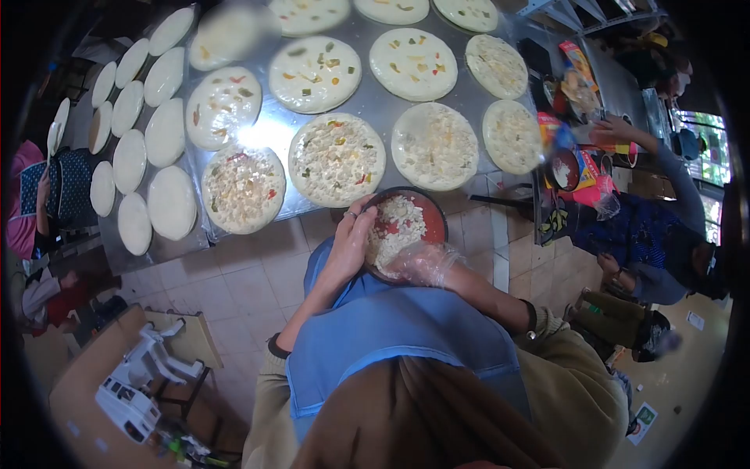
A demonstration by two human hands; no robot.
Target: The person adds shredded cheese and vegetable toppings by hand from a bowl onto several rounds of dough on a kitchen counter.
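Observation:
Close to my body, my left hand [355, 238] grips the left rim of a round bowl [436, 223] with a dark edge and reddish inside. White crumbled food, which looks like cheese [400, 215], lies in the bowl. My right hand [428, 262], in a clear plastic glove, reaches into the bowl from the right. Its fingertips are blurred and hidden against the crumbles. Just beyond the bowl, a dough round [337, 160] carries white crumbles and pepper pieces. Another crumble-covered dough round [435, 147] lies to its right.
Several more dough rounds [315, 74] with pepper pieces cover the metal table [262, 117]; plain dough rounds [166, 131] lie left. At right, a co-worker's arm [641, 137] reaches near colourful packets [578, 70] and another bowl [564, 169]. A white plastic chair [144, 383] stands behind left.

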